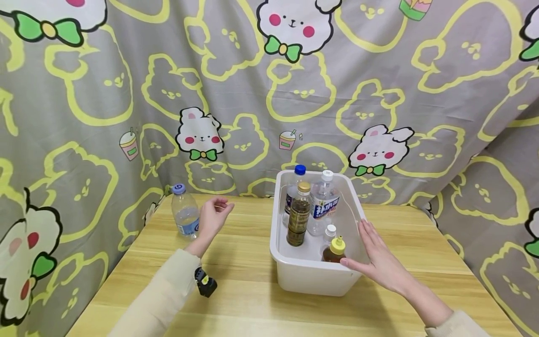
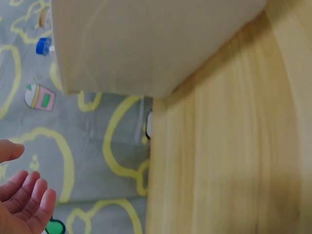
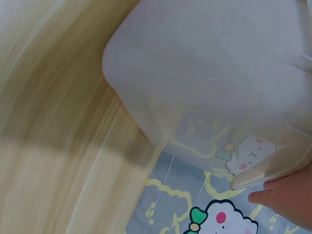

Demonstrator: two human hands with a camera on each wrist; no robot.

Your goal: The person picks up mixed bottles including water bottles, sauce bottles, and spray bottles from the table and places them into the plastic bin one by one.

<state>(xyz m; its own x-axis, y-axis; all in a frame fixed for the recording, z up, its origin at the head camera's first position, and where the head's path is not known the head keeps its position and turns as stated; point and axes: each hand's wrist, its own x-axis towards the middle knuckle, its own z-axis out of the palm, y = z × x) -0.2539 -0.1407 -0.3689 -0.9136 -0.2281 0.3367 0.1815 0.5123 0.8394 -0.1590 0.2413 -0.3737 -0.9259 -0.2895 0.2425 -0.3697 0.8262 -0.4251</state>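
My left hand is raised just right of a clear plastic bottle with a purple-blue cap and blue label. Its fingers are loosely bent and hold nothing. The right hand rests against the white plastic bin, fingers stretched along the right rim and thumb at the front right corner. Inside the bin stand a blue-capped bottle, a gold-capped bottle of dark liquid, a large white-capped clear bottle, a small white-capped bottle and a yellow-capped squeeze bottle, partly hidden by the front rim.
The bin and the left bottle stand on a wood-grain table. Behind and on both sides hangs a grey curtain with cartoon prints. A small black device is worn at the left wrist.
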